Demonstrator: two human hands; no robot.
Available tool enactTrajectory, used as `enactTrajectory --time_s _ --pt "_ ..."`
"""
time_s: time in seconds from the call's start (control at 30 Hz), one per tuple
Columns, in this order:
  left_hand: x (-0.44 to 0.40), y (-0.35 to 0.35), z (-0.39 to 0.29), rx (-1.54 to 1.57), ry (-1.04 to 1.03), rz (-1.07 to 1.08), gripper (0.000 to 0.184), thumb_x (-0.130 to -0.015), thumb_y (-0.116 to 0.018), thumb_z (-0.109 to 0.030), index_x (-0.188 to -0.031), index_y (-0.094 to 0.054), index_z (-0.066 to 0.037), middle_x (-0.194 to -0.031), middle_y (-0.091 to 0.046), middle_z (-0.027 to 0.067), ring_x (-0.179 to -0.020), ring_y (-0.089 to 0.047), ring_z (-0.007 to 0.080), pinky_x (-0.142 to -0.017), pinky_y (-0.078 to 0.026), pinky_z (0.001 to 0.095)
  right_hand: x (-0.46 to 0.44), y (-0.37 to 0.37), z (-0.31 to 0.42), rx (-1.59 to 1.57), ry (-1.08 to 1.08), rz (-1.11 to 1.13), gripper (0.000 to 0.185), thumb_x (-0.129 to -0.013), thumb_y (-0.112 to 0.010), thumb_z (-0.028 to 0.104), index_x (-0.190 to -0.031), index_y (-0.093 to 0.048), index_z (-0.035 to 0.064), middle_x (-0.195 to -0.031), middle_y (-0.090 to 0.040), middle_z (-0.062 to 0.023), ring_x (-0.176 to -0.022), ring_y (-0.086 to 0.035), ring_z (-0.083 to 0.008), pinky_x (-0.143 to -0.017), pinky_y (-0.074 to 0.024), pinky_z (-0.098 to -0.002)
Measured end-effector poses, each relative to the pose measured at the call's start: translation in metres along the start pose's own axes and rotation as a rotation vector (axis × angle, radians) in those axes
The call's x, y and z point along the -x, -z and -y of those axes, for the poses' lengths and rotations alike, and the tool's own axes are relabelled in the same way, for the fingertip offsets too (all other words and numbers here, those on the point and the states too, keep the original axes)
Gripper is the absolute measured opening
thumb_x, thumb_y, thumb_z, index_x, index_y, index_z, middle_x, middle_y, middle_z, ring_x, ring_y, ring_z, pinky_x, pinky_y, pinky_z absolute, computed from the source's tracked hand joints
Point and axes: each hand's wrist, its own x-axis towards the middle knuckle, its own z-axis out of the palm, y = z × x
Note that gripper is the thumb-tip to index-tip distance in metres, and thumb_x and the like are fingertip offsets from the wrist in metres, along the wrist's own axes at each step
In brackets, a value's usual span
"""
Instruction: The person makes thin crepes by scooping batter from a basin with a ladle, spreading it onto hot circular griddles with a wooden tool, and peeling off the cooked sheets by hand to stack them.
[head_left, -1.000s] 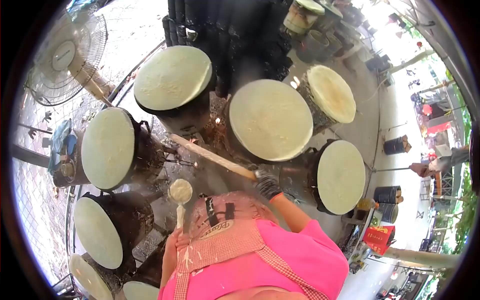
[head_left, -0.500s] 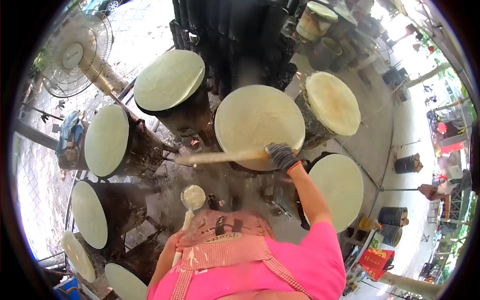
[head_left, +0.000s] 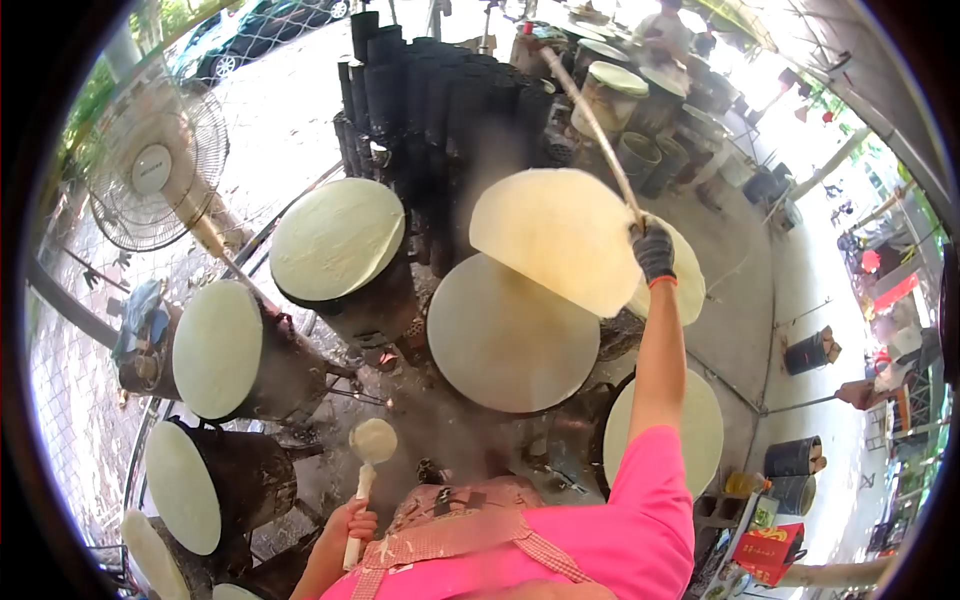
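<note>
Our gloved right hand (head_left: 653, 250) clasps a stick (head_left: 600, 130), our left hand (head_left: 360, 525) a ladle (head_left: 373, 441), a thin sheet (head_left: 555, 235) lifted over the far side of the bared centre griddle (head_left: 512, 350) (pale rounds (head_left: 338, 238) at left lie unlifted).

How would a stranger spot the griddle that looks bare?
Start from the black stack at top centre. Lower down, a pale sheet at the gloved right hand partly hides one round griddle. That griddle's visible top is grey, unlike the pale discs around it.
</note>
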Motion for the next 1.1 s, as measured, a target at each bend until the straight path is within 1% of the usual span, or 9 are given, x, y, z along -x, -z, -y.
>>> enactTrajectory --time_s 0.13,0.3,0.43,0.6,0.73,0.83,1.0,1.07,1.1 --pt "-0.023 -0.031 0.017 0.294 0.069 0.147 0.040 -0.085 -0.043 -0.033 -0.054 -0.034 -0.010 -0.044 -0.030 -0.0017 -0.035 -0.033 0.0081 -0.033 -0.028 0.0214 -0.056 0.011 -0.100 -0.165 -0.260 -0.081 0.025 -0.076 -0.053 0.027 -0.078 -0.058 0.0022 -0.064 -0.056 -0.0190 -0.061 -0.055 -0.0340 -0.058 -0.0430 -0.0380" --pt "-0.049 -0.090 0.048 0.499 0.070 0.241 0.036 -0.084 -0.047 -0.028 -0.056 -0.035 -0.009 -0.046 -0.031 -0.0016 -0.038 -0.033 0.0083 -0.035 -0.029 0.0216 -0.053 0.011 -0.269 -0.525 -0.980 -0.080 0.012 -0.074 -0.053 0.021 -0.071 -0.052 0.0097 -0.049 -0.047 -0.0047 -0.035 -0.044 -0.0177 -0.031 -0.0298 -0.0320" --pt "-0.058 -0.119 0.063 0.499 0.034 0.229 0.022 -0.086 -0.043 -0.020 -0.106 -0.054 -0.019 -0.055 -0.032 -0.0019 -0.039 -0.032 0.0063 -0.034 -0.028 0.0197 0.028 -0.036 -0.373 -0.728 -1.298 -0.290 0.016 -0.075 -0.047 0.018 -0.076 -0.054 0.0044 -0.051 -0.050 -0.0069 -0.040 -0.046 -0.0216 -0.037 -0.0357 -0.0326" --pt "-0.070 -0.123 0.045 0.023 -0.004 -0.098 0.029 -0.085 -0.042 -0.036 -0.069 -0.042 -0.013 -0.045 -0.034 -0.0026 -0.033 -0.031 0.0081 -0.030 -0.025 0.0207 0.069 -0.057 -0.362 -0.425 -1.511 -0.157 0.023 -0.072 -0.045 0.015 -0.082 -0.058 0.0005 -0.063 -0.059 -0.0156 -0.051 -0.058 -0.0235 -0.048 -0.0444 -0.0334" --pt "-0.066 -0.133 0.057 0.252 0.003 0.067 0.022 -0.085 -0.043 -0.030 -0.080 -0.049 -0.009 -0.049 -0.033 -0.0012 -0.036 -0.031 0.0080 -0.033 -0.028 0.0214 0.039 -0.046 -0.358 -0.305 -1.364 0.009 0.026 -0.071 -0.044 0.018 -0.084 -0.059 -0.0006 -0.068 -0.062 -0.0160 -0.059 -0.061 -0.0234 -0.053 -0.0457 -0.0353" --pt "-0.063 -0.136 0.075 0.463 -0.003 0.247 0.019 -0.086 -0.044 -0.023 -0.097 -0.055 -0.012 -0.053 -0.032 -0.0005 -0.038 -0.031 0.0075 -0.036 -0.030 0.0213 0.039 -0.103 -0.460 -0.051 -1.113 0.232 0.030 -0.072 -0.044 0.023 -0.086 -0.060 0.0022 -0.078 -0.063 -0.0143 -0.074 -0.062 -0.0269 -0.061 -0.0465 -0.0387" --pt "-0.066 -0.123 0.095 0.494 -0.069 0.334 0.025 -0.086 -0.044 -0.021 -0.109 -0.052 -0.019 -0.053 -0.030 -0.0008 -0.038 -0.031 0.0062 -0.033 -0.028 0.0198 0.055 -0.037 -0.352 0.237 -0.984 -0.108 0.045 -0.078 -0.044 0.045 -0.097 -0.057 0.0067 -0.096 -0.058 -0.0185 -0.087 -0.056 -0.0341 -0.070 -0.0443 -0.0413" --pt "-0.061 -0.107 0.116 0.527 -0.160 0.389 0.026 -0.086 -0.044 -0.020 -0.112 -0.049 -0.017 -0.053 -0.031 -0.0007 -0.038 -0.030 0.0056 -0.031 -0.027 0.0192 0.066 -0.054 -0.352 0.276 -0.688 -0.101 0.049 -0.079 -0.047 0.047 -0.097 -0.057 0.0029 -0.090 -0.058 -0.0207 -0.082 -0.056 -0.0349 -0.067 -0.0435 -0.0417" --pt "-0.061 -0.103 0.124 0.532 -0.205 0.415 0.025 -0.086 -0.044 -0.020 -0.111 -0.049 -0.018 -0.053 -0.031 -0.0007 -0.037 -0.029 0.0056 -0.030 -0.027 0.0191 0.053 -0.028 -0.285 0.071 -0.802 0.093 0.046 -0.078 -0.050 0.043 -0.093 -0.059 0.0007 -0.089 -0.059 -0.0209 -0.079 -0.056 -0.0344 -0.066 -0.0435 -0.0405"
